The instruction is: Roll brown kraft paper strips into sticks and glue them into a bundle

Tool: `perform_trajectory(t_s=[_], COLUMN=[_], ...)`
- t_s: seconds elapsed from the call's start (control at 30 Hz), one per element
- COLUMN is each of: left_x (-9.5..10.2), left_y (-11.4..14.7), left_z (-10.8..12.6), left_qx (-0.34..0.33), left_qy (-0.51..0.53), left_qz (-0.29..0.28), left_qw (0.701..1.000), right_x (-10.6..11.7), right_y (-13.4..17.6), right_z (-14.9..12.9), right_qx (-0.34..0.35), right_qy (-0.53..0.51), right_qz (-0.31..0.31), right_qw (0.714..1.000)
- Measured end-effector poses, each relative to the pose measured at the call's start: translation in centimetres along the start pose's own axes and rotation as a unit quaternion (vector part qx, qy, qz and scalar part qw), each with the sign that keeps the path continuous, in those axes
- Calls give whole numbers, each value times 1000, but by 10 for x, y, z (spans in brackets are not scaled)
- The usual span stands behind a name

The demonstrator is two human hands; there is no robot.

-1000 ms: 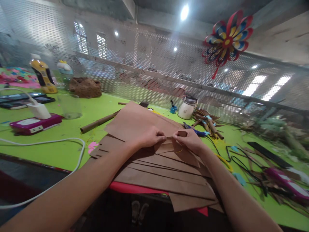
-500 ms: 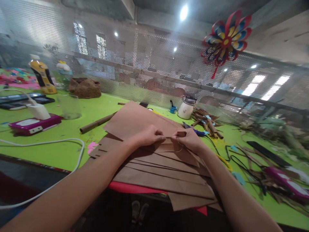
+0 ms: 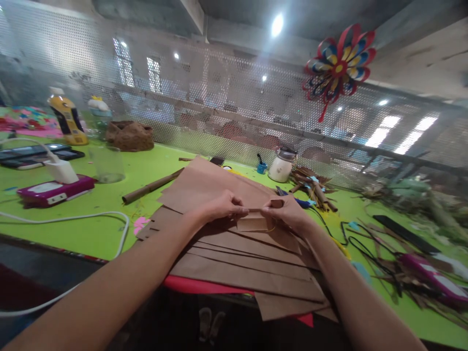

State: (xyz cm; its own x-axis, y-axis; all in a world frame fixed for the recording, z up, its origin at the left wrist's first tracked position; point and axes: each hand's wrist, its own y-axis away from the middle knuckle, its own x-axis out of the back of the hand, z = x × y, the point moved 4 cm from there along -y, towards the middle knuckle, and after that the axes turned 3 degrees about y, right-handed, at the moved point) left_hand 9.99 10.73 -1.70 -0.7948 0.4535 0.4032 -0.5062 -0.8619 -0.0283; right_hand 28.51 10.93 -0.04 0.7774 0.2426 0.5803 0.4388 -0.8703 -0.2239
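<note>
A small folded piece of brown paper is pinched between my two hands, just above a stack of larger brown paper sheets. My left hand grips its left end with thumb and fingertips. At the right end, my right hand pinches the same edge. A thin yellow strand hangs near the right fingertips. The sheets lie overlapped in front of me, and some have slits cut at their left edge. Red paper shows underneath at the table's front edge.
On the green table, a rolled brown paper tube and a purple power strip lie to the left. Blue-handled pliers, a white jar, black cables and paper scraps are to the right. A mesh panel stands behind.
Both hands keep their pinch on the small paper piece. Its front face tilts slightly more into view, and the camera view has shifted a little.
</note>
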Motion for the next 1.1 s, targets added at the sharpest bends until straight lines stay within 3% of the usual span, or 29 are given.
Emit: perform_trajectory(t_s=[0.23,0.47,0.7,0.83,1.0,1.1], left_x=[3,3,5,6,4,8], left_y=[1,0,2,3,3,-1], left_z=[-4,-2,2,2,3,2], left_qx=[58,18,24,20,14,8], left_qy=[19,-31,-97,-127,-79,-31], left_qz=[13,30,36,41,35,98], left_qw=[998,999,994,991,996,995], right_x=[6,5,0,-5,-2,1], right_y=[0,-4,-6,-4,-3,-4], right_z=[2,6,8,8,5,4], right_qx=[-6,21,64,25,1,16], right_qy=[8,43,127,154,108,111], right_qz=[10,3,9,-19,-23,-5], right_qw=[1000,999,990,988,994,994])
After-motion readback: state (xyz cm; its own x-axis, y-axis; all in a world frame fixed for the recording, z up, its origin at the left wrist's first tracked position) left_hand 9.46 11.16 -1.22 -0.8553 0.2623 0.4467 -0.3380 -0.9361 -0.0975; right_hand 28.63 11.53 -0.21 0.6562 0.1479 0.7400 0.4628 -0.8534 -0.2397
